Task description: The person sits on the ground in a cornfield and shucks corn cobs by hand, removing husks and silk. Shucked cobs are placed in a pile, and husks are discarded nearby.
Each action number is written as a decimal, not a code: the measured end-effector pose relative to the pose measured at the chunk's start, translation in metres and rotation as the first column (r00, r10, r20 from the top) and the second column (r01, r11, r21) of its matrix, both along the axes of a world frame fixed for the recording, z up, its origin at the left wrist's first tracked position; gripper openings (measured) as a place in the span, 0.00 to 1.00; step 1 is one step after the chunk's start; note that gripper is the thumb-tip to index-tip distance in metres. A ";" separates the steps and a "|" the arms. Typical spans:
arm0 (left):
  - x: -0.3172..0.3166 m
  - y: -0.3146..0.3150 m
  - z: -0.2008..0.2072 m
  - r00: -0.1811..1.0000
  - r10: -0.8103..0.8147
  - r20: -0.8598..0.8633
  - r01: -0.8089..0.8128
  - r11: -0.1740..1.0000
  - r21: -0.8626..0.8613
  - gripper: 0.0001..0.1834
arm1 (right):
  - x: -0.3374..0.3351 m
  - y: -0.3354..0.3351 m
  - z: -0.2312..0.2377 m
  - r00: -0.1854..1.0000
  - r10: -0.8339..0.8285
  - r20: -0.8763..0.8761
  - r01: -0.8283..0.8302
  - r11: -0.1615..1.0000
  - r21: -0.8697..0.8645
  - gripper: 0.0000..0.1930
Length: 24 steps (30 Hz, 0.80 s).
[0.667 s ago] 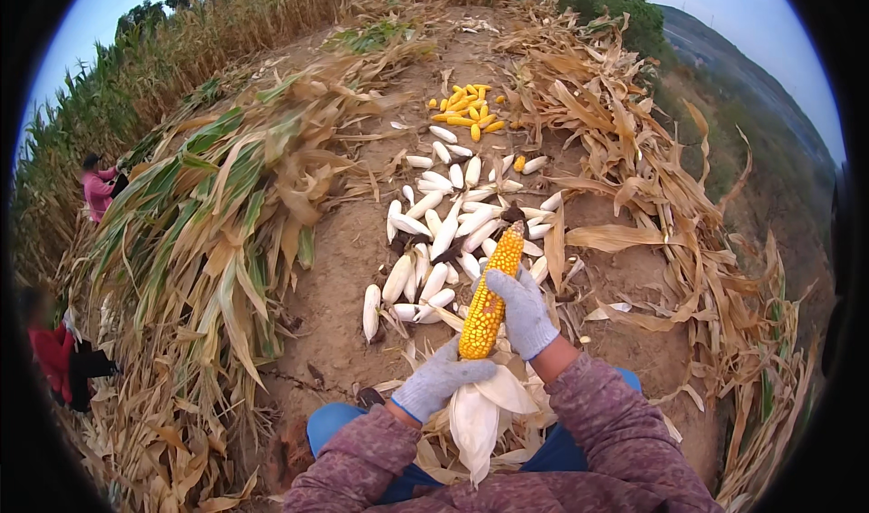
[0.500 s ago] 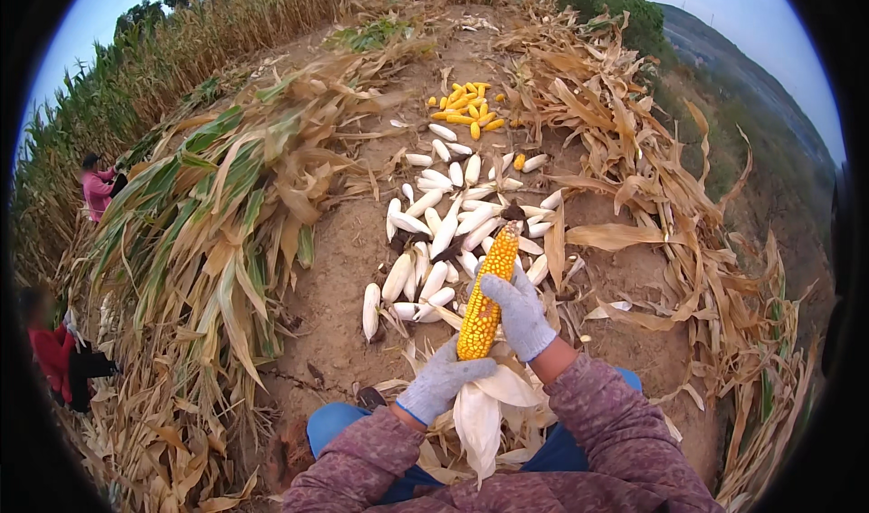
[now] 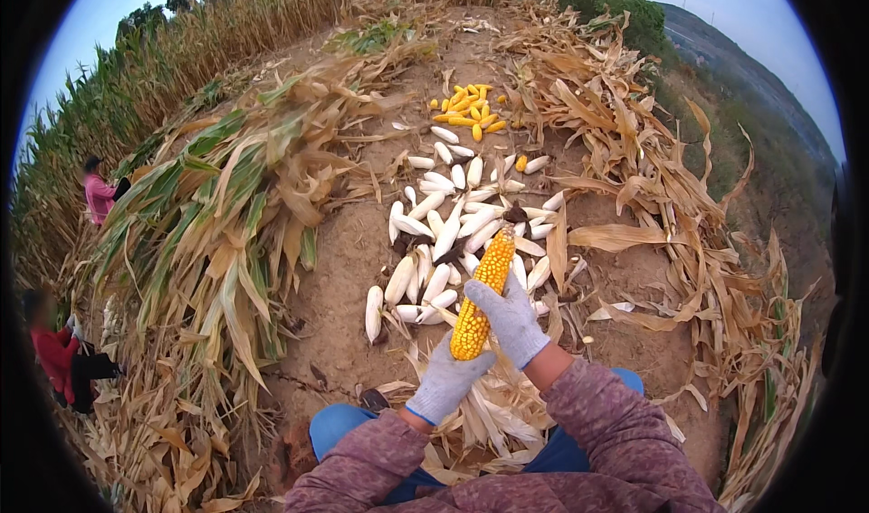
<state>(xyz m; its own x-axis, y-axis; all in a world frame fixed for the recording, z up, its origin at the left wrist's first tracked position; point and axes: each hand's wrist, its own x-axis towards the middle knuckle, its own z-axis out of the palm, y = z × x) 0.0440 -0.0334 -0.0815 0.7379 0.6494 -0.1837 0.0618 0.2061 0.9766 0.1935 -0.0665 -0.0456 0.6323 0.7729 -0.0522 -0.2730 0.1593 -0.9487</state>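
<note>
A bare yellow ear of corn is tilted up and away in front of me, over the near edge of a pile. My right hand, in a pale knitted glove, is closed around its middle. My left hand, gloved alike, closes around its lower end, where the palm hides the stub. Just beyond lies a pile of ears in white husks. Loose pale husks lie below my hands, between my knees.
Husked yellow ears lie heaped farther off. Cut stalks with leaves bank up on the left, dry stalks on the right. Two people, one in pink and one in red, are at the far left. Standing corn grows behind.
The white husk that hung beneath my left hand has come off the ear. The ear and my right hand have shifted slightly left and down.
</note>
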 end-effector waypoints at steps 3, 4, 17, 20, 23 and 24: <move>0.001 0.000 -0.002 0.994 -0.010 -0.105 0.018 0.997 0.076 0.23 | -0.004 -0.001 0.001 0.998 -0.014 -0.063 0.015 1.000 0.017 0.23; 0.002 0.001 -0.003 0.993 -0.011 -0.116 0.023 0.995 0.098 0.23 | -0.003 0.000 -0.002 0.994 -0.019 -0.104 0.023 0.999 0.037 0.23; 0.007 -0.004 -0.012 0.999 -0.035 -0.021 0.032 0.991 -0.131 0.21 | -0.008 -0.007 0.001 0.963 0.054 -0.263 -0.004 0.982 0.188 0.14; 0.009 -0.008 -0.019 0.999 0.013 0.049 -0.001 0.970 -0.242 0.20 | -0.009 -0.006 0.003 0.974 0.041 -0.223 0.003 0.981 0.193 0.14; 0.011 -0.010 -0.018 0.998 0.018 -0.054 -0.029 0.974 -0.223 0.17 | -0.010 -0.007 0.010 0.965 0.036 -0.261 0.022 0.976 0.216 0.13; 0.010 -0.010 -0.019 0.997 0.008 -0.073 -0.022 0.980 -0.199 0.16 | -0.010 -0.007 0.011 0.963 0.028 -0.268 0.029 0.978 0.208 0.13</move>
